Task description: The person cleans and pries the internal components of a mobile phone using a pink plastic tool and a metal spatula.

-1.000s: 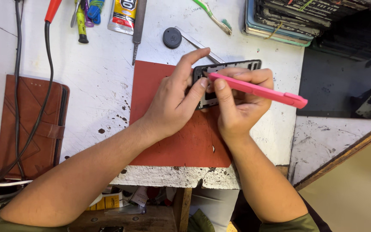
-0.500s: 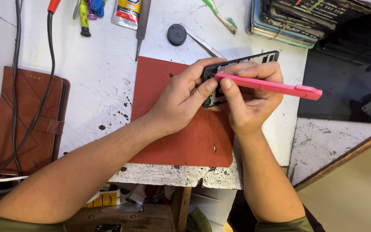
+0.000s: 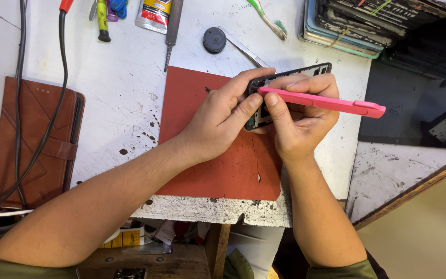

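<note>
The black rectangular phone frame (image 3: 290, 85), with its cut-outs showing pale against the dark plastic, is the thing both hands are busy with. In the head view, the only one, it is held just above the upper right corner of the flat rust-red work mat (image 3: 218, 155), tilted on its long edge over the scratched white tabletop (image 3: 114, 98).

The left hand (image 3: 223, 116) is closed on the frame's near end, thumb pressed on its face and fingers wrapped over the top edge. The right hand (image 3: 298, 121) is clamped around a long flat pink plastic pry tool (image 3: 321, 102), pinched between thumb and fingers, with its tip set at the frame's left end, right beside the left thumb.

The risks, as I judge them: the tip sits so near the left thumb that a slip along the edge could jab it. The frame looks thin and full of openings, so a hard twist might crack it or bend it. Held in the air rather than flat on the mat, it could spring loose and fall off the table's front edge.

Nearby lie a round black cap (image 3: 214, 40), a green-bristled toothbrush (image 3: 267, 19), a stack of phone parts (image 3: 357, 23), a dark glass panel (image 3: 414, 108) and a brown leather folio case (image 3: 34, 139).
</note>
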